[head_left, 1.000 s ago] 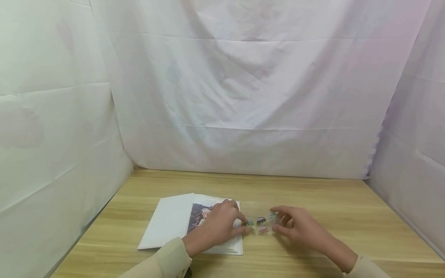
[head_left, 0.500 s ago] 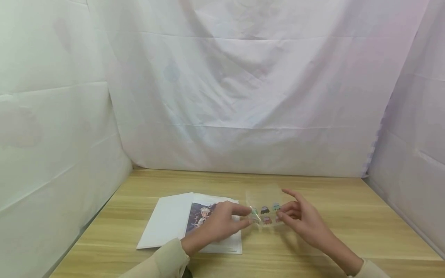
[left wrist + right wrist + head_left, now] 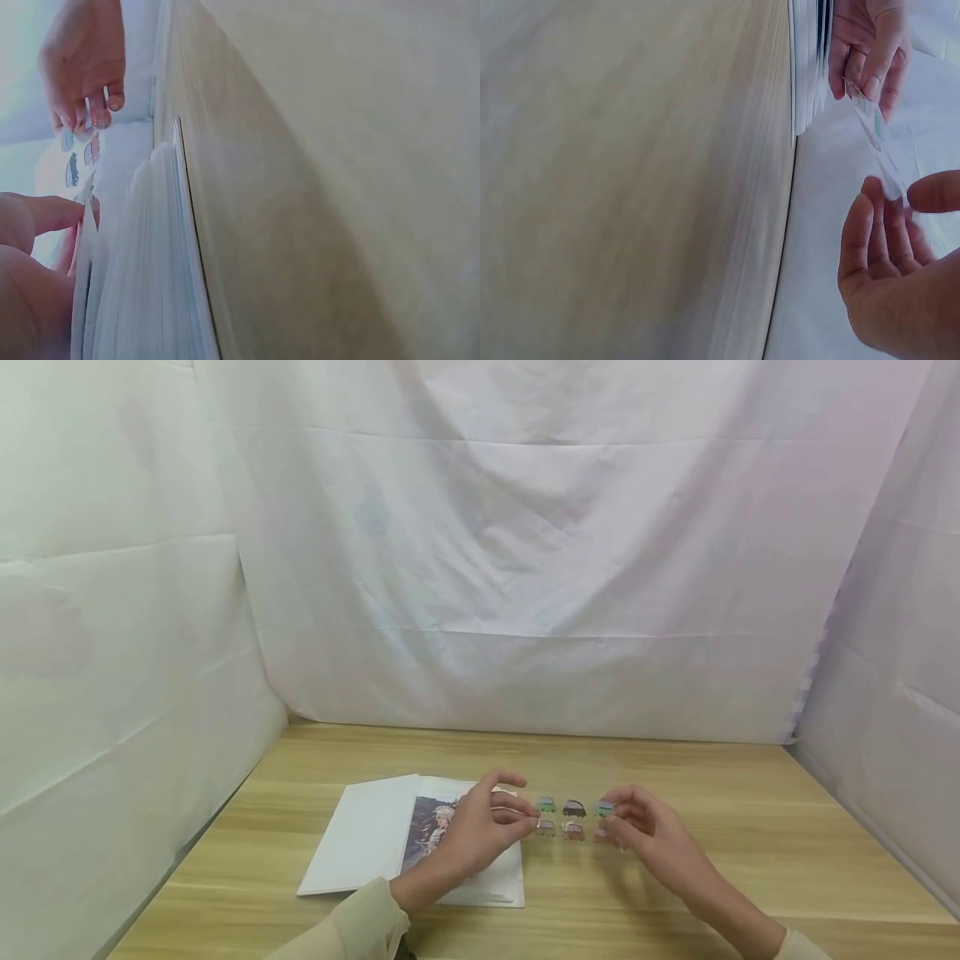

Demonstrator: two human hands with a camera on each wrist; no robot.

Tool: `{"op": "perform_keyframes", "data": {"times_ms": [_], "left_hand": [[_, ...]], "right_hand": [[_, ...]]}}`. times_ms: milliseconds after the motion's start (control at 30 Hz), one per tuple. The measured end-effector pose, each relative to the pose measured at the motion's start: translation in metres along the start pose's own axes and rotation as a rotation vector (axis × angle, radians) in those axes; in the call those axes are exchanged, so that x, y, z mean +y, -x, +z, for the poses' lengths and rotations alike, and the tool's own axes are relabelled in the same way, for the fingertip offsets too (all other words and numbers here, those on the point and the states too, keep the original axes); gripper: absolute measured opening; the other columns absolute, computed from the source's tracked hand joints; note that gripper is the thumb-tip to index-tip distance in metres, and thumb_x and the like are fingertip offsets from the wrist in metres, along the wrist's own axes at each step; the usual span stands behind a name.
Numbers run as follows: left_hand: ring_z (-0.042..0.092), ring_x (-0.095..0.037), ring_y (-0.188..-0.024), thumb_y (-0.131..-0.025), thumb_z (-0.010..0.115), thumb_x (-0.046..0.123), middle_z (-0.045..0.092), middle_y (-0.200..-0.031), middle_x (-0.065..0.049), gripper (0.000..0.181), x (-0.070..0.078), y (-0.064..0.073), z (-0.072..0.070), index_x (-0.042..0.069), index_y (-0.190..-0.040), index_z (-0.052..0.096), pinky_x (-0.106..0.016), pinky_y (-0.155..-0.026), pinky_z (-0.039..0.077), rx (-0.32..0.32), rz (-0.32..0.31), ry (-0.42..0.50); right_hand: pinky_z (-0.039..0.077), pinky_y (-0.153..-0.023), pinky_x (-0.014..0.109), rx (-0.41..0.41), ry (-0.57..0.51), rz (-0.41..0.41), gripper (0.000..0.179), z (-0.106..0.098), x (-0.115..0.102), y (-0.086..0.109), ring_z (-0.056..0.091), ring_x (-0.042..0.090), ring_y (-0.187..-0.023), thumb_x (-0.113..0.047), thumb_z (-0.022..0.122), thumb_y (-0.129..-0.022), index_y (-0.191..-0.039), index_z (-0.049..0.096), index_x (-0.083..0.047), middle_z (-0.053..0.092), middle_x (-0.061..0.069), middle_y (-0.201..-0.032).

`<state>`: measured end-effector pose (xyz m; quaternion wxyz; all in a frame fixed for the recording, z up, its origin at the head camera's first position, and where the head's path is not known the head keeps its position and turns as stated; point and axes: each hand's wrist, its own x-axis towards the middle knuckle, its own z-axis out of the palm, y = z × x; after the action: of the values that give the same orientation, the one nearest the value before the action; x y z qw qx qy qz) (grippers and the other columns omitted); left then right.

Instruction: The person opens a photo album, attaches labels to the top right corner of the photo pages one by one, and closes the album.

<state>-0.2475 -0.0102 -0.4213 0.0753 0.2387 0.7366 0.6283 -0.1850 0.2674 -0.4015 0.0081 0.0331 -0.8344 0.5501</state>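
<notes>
A clear sheet of car stickers (image 3: 574,832), with two rows of small green, black and red cars, is stretched between both hands above the table. My left hand (image 3: 480,828) pinches its left edge between thumb and fingers, with the index finger raised, over the album's right side. At the opposite edge, the thumb and fingers of my right hand (image 3: 660,837) pinch the sheet. The right wrist view catches the sheet (image 3: 877,139) almost edge-on, as a thin glossy strip. Below the left hand lies a white album (image 3: 367,839), its cover turned open.
A picture of a figure in a pale hat (image 3: 431,831) shows on the album's page, partly covered by the left forearm. The album's stacked pages (image 3: 146,262) stand out in the left wrist view. White cloth (image 3: 525,568) hangs behind the wooden table (image 3: 750,835).
The sticker sheet has risen from close to the tabletop and tilted. The right hand has shifted slightly right and up. The left fingers have changed their hold, with the index finger lifting.
</notes>
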Motion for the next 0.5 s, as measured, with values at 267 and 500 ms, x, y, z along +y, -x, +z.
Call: {"op": "perform_keyframes", "data": {"times_ms": [267,500], "left_hand": [[0.08,-0.018,-0.103,-0.097,0.08,0.01,0.082,-0.109,-0.006,0.027,0.002,0.004,-0.001,0.008,-0.122,0.07,-0.026,-0.088,0.065,-0.009,-0.015,0.034],[0.079,-0.017,-0.102,-0.098,0.08,0.012,0.082,-0.11,-0.004,0.025,0.008,0.007,0.001,0.009,-0.121,0.071,-0.024,-0.088,0.064,-0.026,-0.01,0.028]], "right_hand": [[0.056,-0.099,0.024,0.115,0.231,-0.073,0.066,0.005,-0.002,-0.001,0.061,0.029,-0.133,-0.029,0.07,-0.107,-0.162,0.038,-0.009,0.065,0.014,-0.144],[0.058,-0.097,0.03,0.27,0.437,-0.411,0.048,0.024,-0.01,-0.001,0.061,0.026,-0.127,-0.012,0.08,-0.098,-0.143,0.062,-0.011,0.069,0.006,-0.139]]}}
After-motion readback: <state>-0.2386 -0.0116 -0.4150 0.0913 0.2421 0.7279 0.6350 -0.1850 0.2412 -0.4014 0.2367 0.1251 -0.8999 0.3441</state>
